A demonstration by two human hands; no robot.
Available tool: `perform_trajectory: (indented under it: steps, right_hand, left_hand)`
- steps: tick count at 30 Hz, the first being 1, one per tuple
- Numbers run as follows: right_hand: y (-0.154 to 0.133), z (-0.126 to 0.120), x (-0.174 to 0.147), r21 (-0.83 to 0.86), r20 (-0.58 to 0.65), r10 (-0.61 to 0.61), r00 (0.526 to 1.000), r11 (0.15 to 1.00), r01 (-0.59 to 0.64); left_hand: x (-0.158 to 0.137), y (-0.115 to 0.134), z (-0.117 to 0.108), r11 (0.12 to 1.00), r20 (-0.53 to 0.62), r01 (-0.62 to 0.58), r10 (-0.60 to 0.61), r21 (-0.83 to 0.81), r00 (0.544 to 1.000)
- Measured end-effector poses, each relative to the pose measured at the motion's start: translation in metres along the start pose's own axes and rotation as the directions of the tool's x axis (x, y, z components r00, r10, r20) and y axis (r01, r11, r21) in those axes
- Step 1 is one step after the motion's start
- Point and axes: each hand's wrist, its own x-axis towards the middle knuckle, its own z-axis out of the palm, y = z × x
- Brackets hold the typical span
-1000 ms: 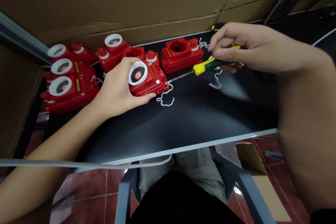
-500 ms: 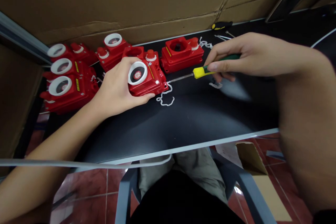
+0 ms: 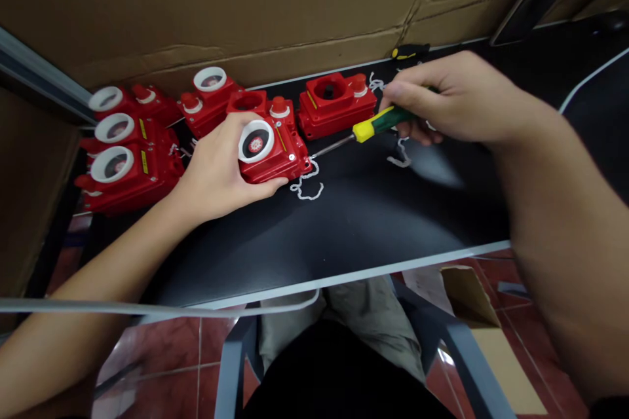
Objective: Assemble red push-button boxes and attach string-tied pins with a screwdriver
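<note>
My left hand [image 3: 221, 163] is wrapped round a red box [image 3: 282, 163] with a white-ringed round window, pressing it to the black tabletop. In my right hand [image 3: 442, 98] is a screwdriver [image 3: 366, 131] with a yellow and green handle. Its tip meets the right end of the box, where a white cord [image 3: 307, 195] hangs onto the table; the exact contact is too small to make out. Behind it stands another red box [image 3: 334, 111] with an open round hole and a red knob.
Several red boxes with white rings [image 3: 132, 170] crowd the left side. A black and yellow screwdriver [image 3: 410, 51] lies at the back by the cardboard wall [image 3: 246, 6]. A loose white cord [image 3: 401, 156] lies below my right hand. The table's pale front edge [image 3: 344, 278] is near my lap.
My right hand has turned on the screwdriver handle, its thumb now higher up, and the handle has shifted slightly left. My left hand and the box it holds are nearly unmoved.
</note>
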Motion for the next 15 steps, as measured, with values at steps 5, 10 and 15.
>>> perform_trajectory:
  steps: [5,10,15]
  right_hand:
    - [0.009,-0.008,-0.001,-0.073,0.014,-0.133,0.991,0.988,0.134]
    - [-0.008,-0.007,-0.006,0.028,-0.097,-0.115,0.989,0.993,0.118]
    - [-0.006,-0.001,-0.002,-0.118,-0.07,-0.047,0.996,0.992,0.039]
  left_hand:
    - [-0.001,-0.003,0.0,1.0,-0.016,0.019,-0.019,-0.002,1.0]
    - [-0.002,-0.003,0.002,1.0,-0.032,0.021,-0.02,0.012,0.999]
    - [-0.001,0.0,0.0,0.999,-0.017,0.042,-0.042,0.006,0.999]
